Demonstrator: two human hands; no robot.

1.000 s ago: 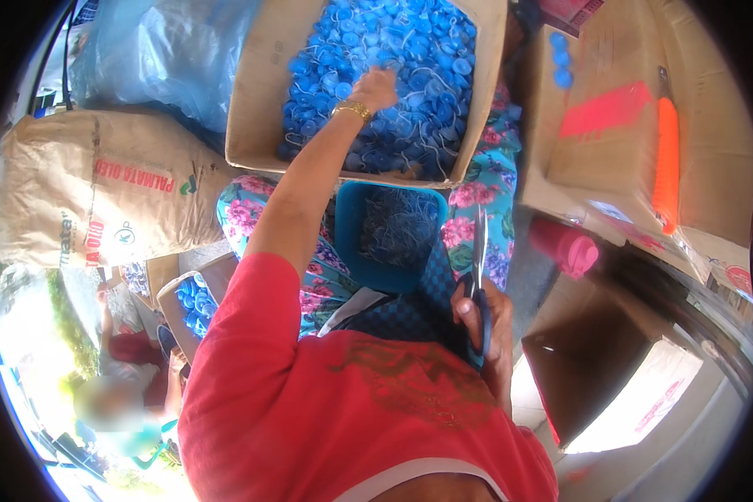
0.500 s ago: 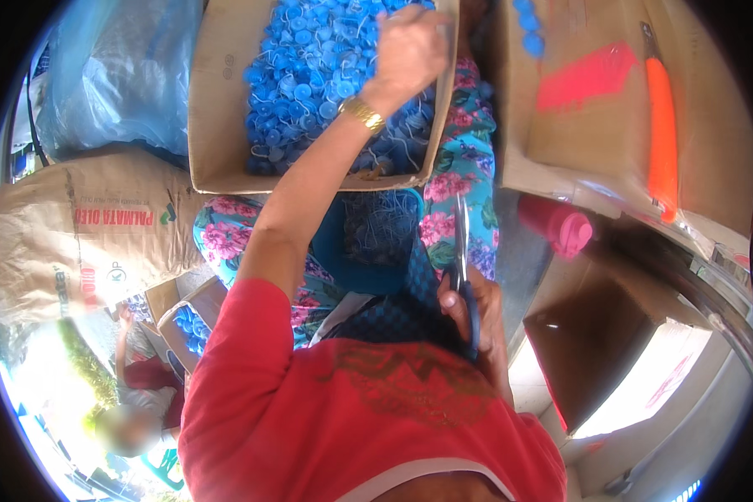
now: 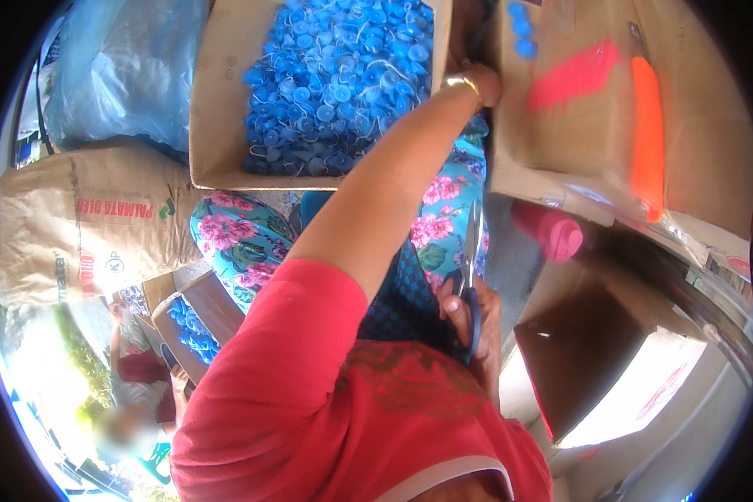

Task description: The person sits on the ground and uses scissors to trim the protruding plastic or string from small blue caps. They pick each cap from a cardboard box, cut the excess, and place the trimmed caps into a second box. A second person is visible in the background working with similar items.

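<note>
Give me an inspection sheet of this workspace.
Surface: open brown cardboard box in front of the lap.
Job's things: blue round plastic pieces with white strings, inside the box; dark-handled metal scissors.
Clutter: long orange-handled tool on the right-hand brown cardboard carton; pink plastic bottle nearby.
Hands: right hand holds the scissors; left hand beyond the box's right wall, grip hidden.
Cables: thin black strand, upper left, unclear.
Surroundings: brown paper sack, translucent blue plastic bag and another person, left.

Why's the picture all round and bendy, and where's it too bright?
In the head view, the fisheye lens gives a black curved rim and bends edges; daylight washes out the head view's lower left; at its lower right, the white side of the open box glares; right of centre, the scissors look fairly clear.
</note>
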